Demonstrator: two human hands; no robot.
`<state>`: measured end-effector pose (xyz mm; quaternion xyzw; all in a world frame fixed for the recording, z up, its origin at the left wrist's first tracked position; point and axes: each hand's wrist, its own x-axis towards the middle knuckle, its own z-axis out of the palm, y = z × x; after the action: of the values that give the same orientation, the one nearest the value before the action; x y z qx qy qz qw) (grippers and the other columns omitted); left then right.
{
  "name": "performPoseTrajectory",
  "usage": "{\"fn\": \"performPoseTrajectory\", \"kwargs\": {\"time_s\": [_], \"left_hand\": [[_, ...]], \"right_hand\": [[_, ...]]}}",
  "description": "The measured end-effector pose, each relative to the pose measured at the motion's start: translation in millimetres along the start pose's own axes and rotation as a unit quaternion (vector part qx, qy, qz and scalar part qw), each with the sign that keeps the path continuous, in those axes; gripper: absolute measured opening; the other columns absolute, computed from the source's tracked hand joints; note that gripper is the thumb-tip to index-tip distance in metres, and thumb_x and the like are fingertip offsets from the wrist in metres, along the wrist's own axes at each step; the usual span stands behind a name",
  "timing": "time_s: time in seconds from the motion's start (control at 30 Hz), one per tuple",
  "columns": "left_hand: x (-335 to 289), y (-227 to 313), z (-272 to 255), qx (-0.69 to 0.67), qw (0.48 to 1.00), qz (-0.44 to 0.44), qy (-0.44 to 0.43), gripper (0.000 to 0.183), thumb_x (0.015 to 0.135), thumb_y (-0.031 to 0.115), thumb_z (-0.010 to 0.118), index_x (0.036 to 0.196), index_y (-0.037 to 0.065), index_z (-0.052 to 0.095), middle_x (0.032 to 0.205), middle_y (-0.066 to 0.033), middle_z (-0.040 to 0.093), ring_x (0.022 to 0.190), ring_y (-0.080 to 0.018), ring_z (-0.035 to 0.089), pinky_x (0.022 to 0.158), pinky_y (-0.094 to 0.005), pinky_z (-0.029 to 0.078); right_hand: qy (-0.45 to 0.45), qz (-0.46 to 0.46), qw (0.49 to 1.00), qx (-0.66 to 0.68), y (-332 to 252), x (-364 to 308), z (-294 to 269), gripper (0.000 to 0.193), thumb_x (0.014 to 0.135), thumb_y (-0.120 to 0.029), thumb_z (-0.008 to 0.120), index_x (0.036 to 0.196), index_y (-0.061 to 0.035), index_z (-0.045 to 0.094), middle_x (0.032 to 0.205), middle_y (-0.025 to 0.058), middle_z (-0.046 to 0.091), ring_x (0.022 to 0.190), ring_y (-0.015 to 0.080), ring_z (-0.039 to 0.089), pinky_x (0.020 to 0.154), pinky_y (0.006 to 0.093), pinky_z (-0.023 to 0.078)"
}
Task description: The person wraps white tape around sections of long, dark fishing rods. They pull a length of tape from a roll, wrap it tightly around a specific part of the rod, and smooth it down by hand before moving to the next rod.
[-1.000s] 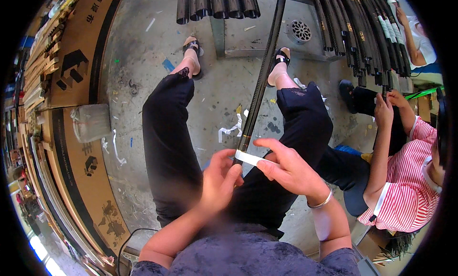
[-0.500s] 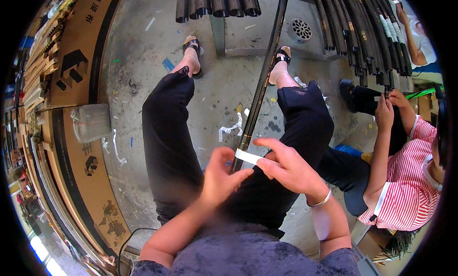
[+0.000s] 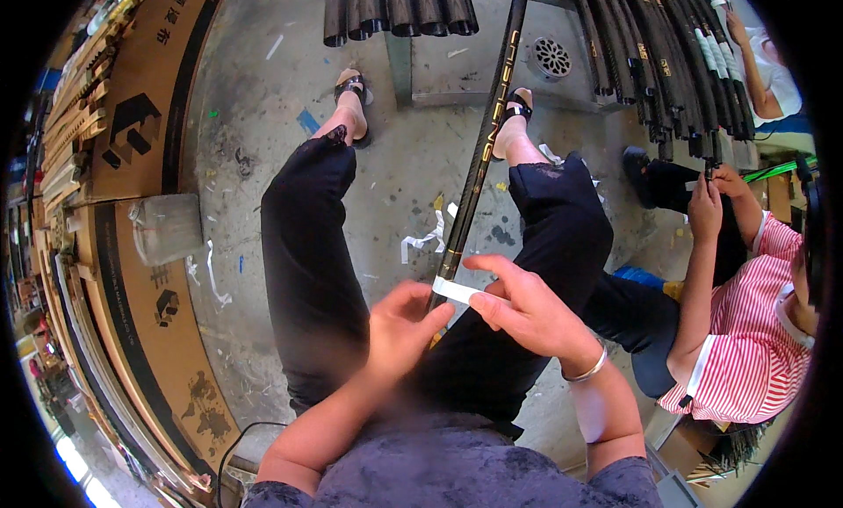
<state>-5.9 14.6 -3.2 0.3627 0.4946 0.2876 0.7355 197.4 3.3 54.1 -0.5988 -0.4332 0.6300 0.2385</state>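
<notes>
A long black rod (image 3: 479,170) with gold lettering slants from the top of the view down to my lap. My left hand (image 3: 406,325) is closed on its near end, thumb and fingers against the rod. A strip of white tape (image 3: 455,289) is stuck around the rod just above those fingers. Its free end stretches to my right hand (image 3: 525,308), which pinches it between thumb and forefinger. The rod's very tip is partly hidden by my left hand.
Black tubes (image 3: 399,12) lie ahead, and more dark rods (image 3: 654,60) at the upper right. Cardboard boxes (image 3: 167,332) line the left. A co-worker in a striped shirt (image 3: 746,332) sits close on my right, holding a rod. Tape scraps (image 3: 426,236) litter the floor.
The rod has turned about its length, so its gold lettering now faces up. My left fingers and thumb have closed in on it. The right hand's pinch on the tape is nearly unmoved.
</notes>
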Motion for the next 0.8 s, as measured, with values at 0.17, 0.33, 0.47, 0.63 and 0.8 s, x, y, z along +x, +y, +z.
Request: {"fn": "performPoseTrajectory", "kwargs": {"time_s": [0.17, 0.33, 0.47, 0.63, 0.8], "left_hand": [[0.0, 0.3, -1.9, 0.031, 1.000, 0.001, 0.001, 0.019, 0.081, 0.004, 0.077, 0.096, -0.001, 0.066, 0.088, 0.0004, 0.062, 0.082, -0.0074, 0.057, 0.074, -0.0233, 0.046], [-0.6, -1.0, -2.4, 0.033, 0.999, 0.000, 0.007, 0.018, 0.081, 0.005, 0.077, 0.095, -0.001, 0.066, 0.088, 0.0002, 0.062, 0.081, -0.0070, 0.057, 0.072, -0.0232, 0.046], [-1.9, 0.8, 3.8, 0.066, 0.997, 0.028, 0.031, 0.019, 0.080, 0.007, 0.078, 0.090, 0.000, 0.065, 0.086, -0.0003, 0.061, 0.079, -0.0074, 0.057, 0.069, -0.0234, 0.046], [-1.5, -3.3, 1.5, 0.120, 0.990, 0.057, 0.037, 0.021, 0.078, 0.009, 0.080, 0.089, 0.000, 0.064, 0.083, -0.0011, 0.059, 0.075, -0.0078, 0.056, 0.067, -0.0240, 0.046], [-2.3, 1.9, 2.2, 0.103, 0.993, 0.039, 0.030, 0.020, 0.079, 0.008, 0.079, 0.090, 0.000, 0.064, 0.085, -0.0012, 0.059, 0.076, -0.0078, 0.057, 0.068, -0.0241, 0.046]], "right_hand": [[0.003, -0.005, 1.000, 0.004, 0.2, 0.0, 0.5, 0.042, 0.095, -0.021, 0.059, 0.128, 0.0009, 0.045, 0.072, 0.0136, 0.065, 0.062, 0.0187, 0.060, 0.060, 0.0332, 0.047], [-0.005, -0.005, 1.000, 0.007, -4.1, 0.1, 1.5, 0.040, 0.097, -0.015, 0.053, 0.131, 0.0032, 0.042, 0.069, 0.0031, 0.053, 0.063, 0.0089, 0.047, 0.058, 0.0253, 0.041], [0.001, -0.008, 1.000, -0.008, -3.2, -1.5, 0.4, 0.040, 0.097, -0.015, 0.054, 0.131, 0.0027, 0.043, 0.070, 0.0036, 0.055, 0.063, 0.0092, 0.049, 0.058, 0.0259, 0.042], [0.010, -0.011, 1.000, -0.016, -5.4, -6.0, 0.4, 0.040, 0.097, -0.016, 0.055, 0.131, 0.0023, 0.043, 0.070, 0.0040, 0.056, 0.063, 0.0094, 0.050, 0.058, 0.0263, 0.043], [0.015, 0.004, 0.999, -0.038, -9.2, -5.9, -1.1, 0.043, 0.094, -0.023, 0.060, 0.127, 0.0005, 0.046, 0.077, 0.0196, 0.067, 0.070, 0.0300, 0.067, 0.064, 0.0368, 0.049]]}}
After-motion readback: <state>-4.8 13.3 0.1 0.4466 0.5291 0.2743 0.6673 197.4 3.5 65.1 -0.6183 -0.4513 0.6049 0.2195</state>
